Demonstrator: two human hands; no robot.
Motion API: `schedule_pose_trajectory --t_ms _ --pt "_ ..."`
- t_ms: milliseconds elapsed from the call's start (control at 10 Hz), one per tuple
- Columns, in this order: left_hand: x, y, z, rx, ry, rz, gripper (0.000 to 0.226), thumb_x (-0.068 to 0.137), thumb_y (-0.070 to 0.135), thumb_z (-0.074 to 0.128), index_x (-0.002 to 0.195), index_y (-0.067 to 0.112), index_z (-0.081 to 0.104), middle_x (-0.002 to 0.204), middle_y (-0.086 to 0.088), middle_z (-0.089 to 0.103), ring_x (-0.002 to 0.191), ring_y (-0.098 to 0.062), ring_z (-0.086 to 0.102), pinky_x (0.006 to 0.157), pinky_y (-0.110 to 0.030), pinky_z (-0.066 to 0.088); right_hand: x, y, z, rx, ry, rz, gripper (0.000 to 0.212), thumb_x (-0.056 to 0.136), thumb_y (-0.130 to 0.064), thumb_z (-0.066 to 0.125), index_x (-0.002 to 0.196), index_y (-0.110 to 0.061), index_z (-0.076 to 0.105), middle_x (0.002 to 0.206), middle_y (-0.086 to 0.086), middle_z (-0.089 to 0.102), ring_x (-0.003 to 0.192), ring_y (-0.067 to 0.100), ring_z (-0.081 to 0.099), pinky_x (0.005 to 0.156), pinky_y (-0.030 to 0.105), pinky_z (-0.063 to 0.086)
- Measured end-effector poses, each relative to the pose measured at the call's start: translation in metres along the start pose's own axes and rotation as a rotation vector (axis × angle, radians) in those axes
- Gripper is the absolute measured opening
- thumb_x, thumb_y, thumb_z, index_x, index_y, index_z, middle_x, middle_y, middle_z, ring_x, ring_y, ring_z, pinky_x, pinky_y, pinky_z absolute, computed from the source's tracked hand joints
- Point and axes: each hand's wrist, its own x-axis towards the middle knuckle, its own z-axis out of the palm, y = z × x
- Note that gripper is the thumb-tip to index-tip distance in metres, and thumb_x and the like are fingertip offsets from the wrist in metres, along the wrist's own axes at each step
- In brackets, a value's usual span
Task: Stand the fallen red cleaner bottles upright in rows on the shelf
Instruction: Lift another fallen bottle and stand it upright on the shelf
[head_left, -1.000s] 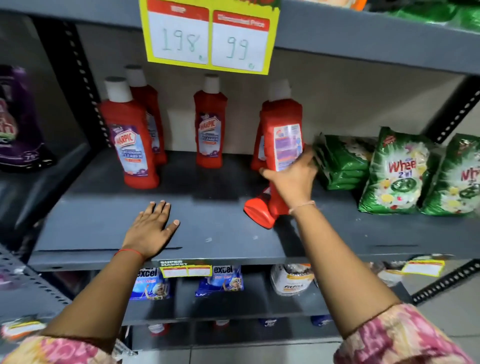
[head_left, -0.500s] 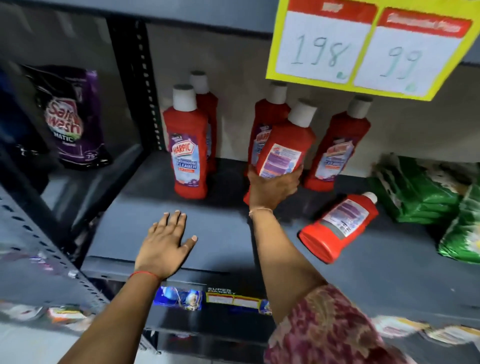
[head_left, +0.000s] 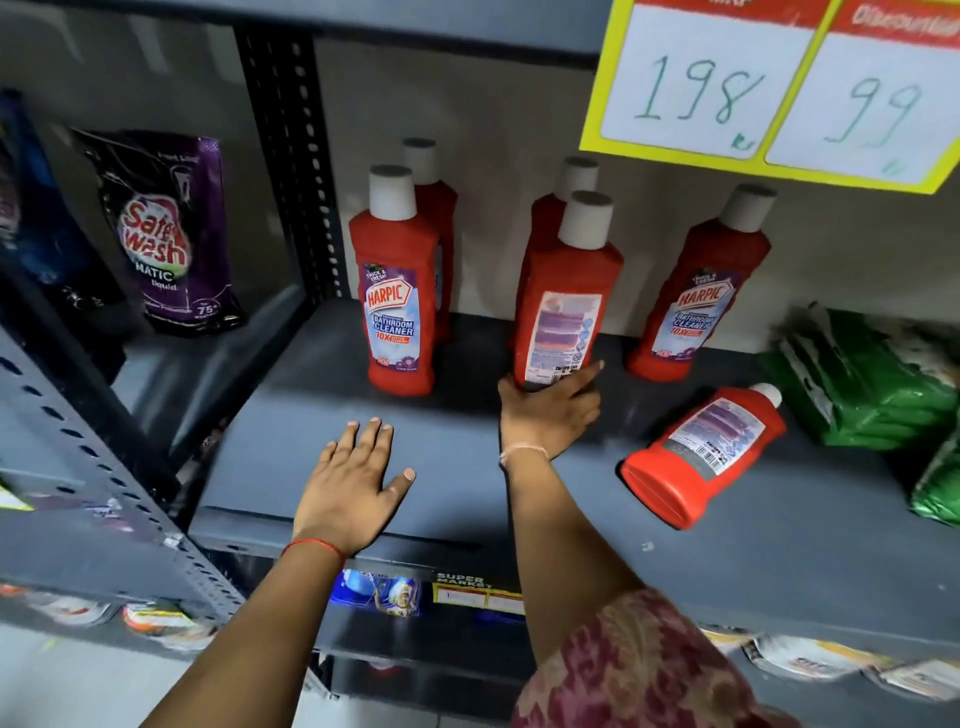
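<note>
My right hand (head_left: 550, 410) grips the base of a red cleaner bottle (head_left: 566, 296) that stands upright on the grey shelf (head_left: 519, 519), its back label toward me, just in front of another upright bottle (head_left: 545, 218). At the left stand two more upright bottles, one (head_left: 397, 291) in front of the other (head_left: 439, 208). A further upright bottle (head_left: 698, 291) stands to the right. One red bottle (head_left: 698, 457) lies on its side at the right, base toward me. My left hand (head_left: 353, 483) rests flat on the shelf's front, fingers spread.
Green detergent packs (head_left: 862, 379) are stacked at the shelf's right end. A yellow price sign (head_left: 779, 88) hangs from the shelf above. A purple pouch (head_left: 166, 234) stands in the bay to the left, past a black upright post (head_left: 291, 156). Lower shelves hold more packets.
The bottle in my right hand has gone from tilted to upright, set down in front of the middle rear bottle. My view has moved closer. My left hand has stayed flat on the shelf.
</note>
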Motion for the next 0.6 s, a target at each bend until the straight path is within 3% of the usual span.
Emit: schedule_pose_trajectory --t_ms 100,200,300,400,600 --pt "0.001 0.0 0.0 -0.001 -0.002 0.001 0.066 0.094 0.05 0.027 0.148 0.019 0.007 0.16 0.0 0.004 0.147 -0.018 -0.004 0.12 -0.036 0.001 -0.001 0.01 -0.009 0.273 -0.17 -0.002 0.102 0.059 -0.023 0.068 0.141 -0.02 0.008 0.123 0.017 0.056 0.108 0.035 0.053 0.092 0.042 0.046" --pt "0.0 -0.001 0.0 -0.003 -0.007 -0.001 0.066 0.094 0.05 0.027 0.148 0.019 0.007 0.16 0.0 0.003 0.147 -0.019 -0.004 0.12 -0.036 0.001 0.003 0.012 -0.014 0.33 -0.244 -0.048 0.096 0.057 -0.018 0.078 0.135 -0.011 0.023 0.124 0.017 0.051 0.114 0.034 0.049 0.098 0.043 0.042" --pt "0.0 0.0 -0.001 -0.003 -0.01 0.0 0.066 0.094 0.05 0.027 0.147 0.019 0.007 0.16 0.0 0.003 0.147 -0.019 -0.004 0.12 -0.036 0.001 0.006 0.015 -0.019 0.237 -0.244 -0.084 0.084 0.051 -0.019 0.085 0.12 -0.008 0.037 0.118 0.018 0.048 0.11 0.034 0.045 0.095 0.043 0.04" --pt "-0.001 0.001 -0.001 0.0 -0.012 0.0 0.066 0.094 0.05 0.027 0.147 0.018 0.007 0.16 0.0 0.003 0.147 -0.019 -0.004 0.12 -0.036 0.001 0.014 0.026 -0.028 0.364 -0.362 -0.036 0.061 0.054 -0.009 0.083 0.098 -0.016 0.041 0.1 0.009 0.062 0.087 0.024 0.06 0.081 0.04 0.052" --pt "-0.001 0.001 -0.002 0.017 -0.014 -0.002 0.066 0.094 0.05 0.026 0.147 0.018 0.006 0.16 -0.001 0.003 0.147 -0.02 -0.003 0.12 -0.036 0.001 0.036 0.031 -0.039 0.392 -0.577 -0.014 0.051 0.062 0.005 0.076 0.109 -0.001 0.057 0.114 0.021 0.063 0.092 0.022 0.058 0.078 0.024 0.047"
